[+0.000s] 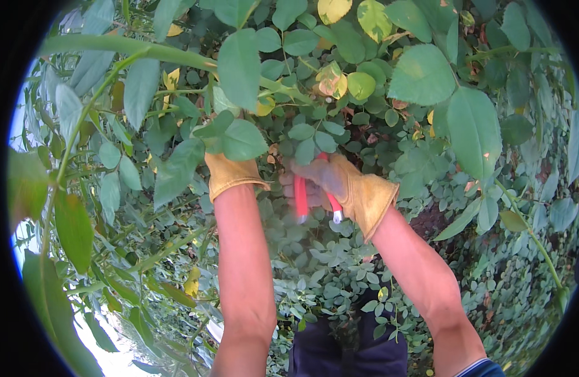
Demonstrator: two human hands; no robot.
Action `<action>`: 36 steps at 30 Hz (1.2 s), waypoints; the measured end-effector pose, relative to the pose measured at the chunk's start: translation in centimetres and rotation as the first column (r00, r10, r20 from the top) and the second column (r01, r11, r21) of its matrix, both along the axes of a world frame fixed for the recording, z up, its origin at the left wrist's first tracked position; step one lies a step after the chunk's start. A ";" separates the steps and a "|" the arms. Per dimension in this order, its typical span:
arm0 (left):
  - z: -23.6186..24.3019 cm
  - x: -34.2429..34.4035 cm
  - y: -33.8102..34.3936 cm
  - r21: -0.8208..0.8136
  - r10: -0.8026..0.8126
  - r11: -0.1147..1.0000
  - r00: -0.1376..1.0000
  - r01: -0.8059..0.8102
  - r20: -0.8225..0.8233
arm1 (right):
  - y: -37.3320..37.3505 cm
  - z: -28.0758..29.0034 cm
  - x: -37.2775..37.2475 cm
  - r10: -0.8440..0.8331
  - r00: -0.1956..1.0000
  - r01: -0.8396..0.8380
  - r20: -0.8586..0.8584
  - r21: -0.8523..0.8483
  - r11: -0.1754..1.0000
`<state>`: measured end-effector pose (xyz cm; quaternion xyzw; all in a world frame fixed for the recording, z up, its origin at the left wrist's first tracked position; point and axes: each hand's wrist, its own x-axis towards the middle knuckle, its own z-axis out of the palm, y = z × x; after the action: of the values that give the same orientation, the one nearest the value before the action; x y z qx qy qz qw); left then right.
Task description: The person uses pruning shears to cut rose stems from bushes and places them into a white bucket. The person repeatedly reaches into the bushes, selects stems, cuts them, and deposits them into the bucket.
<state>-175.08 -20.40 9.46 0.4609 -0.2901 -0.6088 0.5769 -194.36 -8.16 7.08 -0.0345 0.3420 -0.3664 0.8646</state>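
Note:
My left hand, in a tan work glove, reaches up into the rose-like foliage; leaves cover its fingers, so their grip is hidden. To its right, my right hand, in a matching glove with grimy fingers, is closed on a cutting tool with two red handles, held among small green leaves. The tool's head is hidden behind hand and leaves.
Dense bushes surround both arms. A thick green cane arches across the upper left, with large leaves hanging at the right. My dark trousers show at the bottom. Bright background shows through at lower left.

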 end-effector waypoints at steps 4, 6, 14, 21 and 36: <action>-0.3 0.5 -0.5 -0.001 0.031 1.000 1.000 -0.031 0.002 | -0.1 0.3 0.4 -0.027 0.999 0.029 0.040 -0.043 0.999; -0.3 0.6 -0.5 -0.014 0.043 0.999 0.999 -0.042 0.018 | -0.8 -0.1 0.7 -0.033 0.997 0.036 0.066 -0.050 0.998; -0.2 2.0 -0.2 0.101 0.074 0.994 0.955 -0.047 -0.286 | -3.2 -1.7 2.5 -0.158 0.957 0.174 0.244 -0.047 0.984; -1.0 1.8 0.1 0.080 0.069 0.995 0.983 -0.056 -0.171 | -2.9 0.7 2.5 -0.136 0.991 0.136 -0.012 -0.010 0.991; 1.9 0.2 -1.7 -0.054 0.081 0.997 0.891 -0.063 0.446 | -1.7 0.0 4.9 -0.043 0.994 0.050 -0.101 0.068 0.996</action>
<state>-174.93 -22.12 11.32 0.5880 -0.4093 -0.4589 0.5255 -189.47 -9.84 7.05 -0.0140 0.3980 -0.3722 0.8384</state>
